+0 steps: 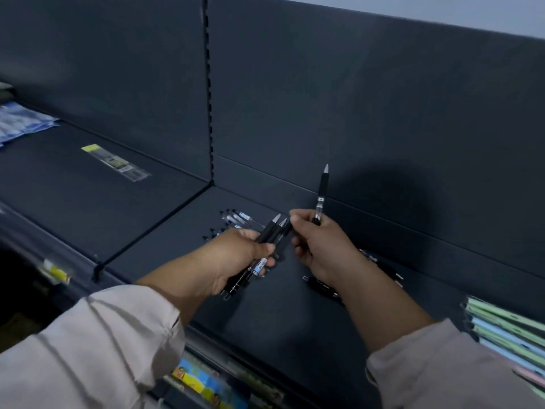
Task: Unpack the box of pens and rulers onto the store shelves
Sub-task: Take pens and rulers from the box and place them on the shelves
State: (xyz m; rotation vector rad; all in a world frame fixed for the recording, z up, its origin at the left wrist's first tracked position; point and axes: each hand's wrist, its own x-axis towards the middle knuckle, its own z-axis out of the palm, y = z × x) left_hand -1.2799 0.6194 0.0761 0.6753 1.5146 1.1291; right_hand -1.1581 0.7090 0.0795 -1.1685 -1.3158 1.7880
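A long clear packet lies in the left bay. Clear pens lie just beyond the left grip, which is curled round a bundle of black pens. The right grip pinches a single black pen upright, over loose black pens on the dark shelf. Pastel notebooks are stacked far right.

Blue packets far left, pastel notebooks stacked at right, colourful cartoon packs below

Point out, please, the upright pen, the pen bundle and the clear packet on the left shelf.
upright pen (322, 187): head view, on its black grip.
pen bundle (269, 230): head view, grips above the thumb.
clear packet (116, 162): head view, middle of the sleeve.
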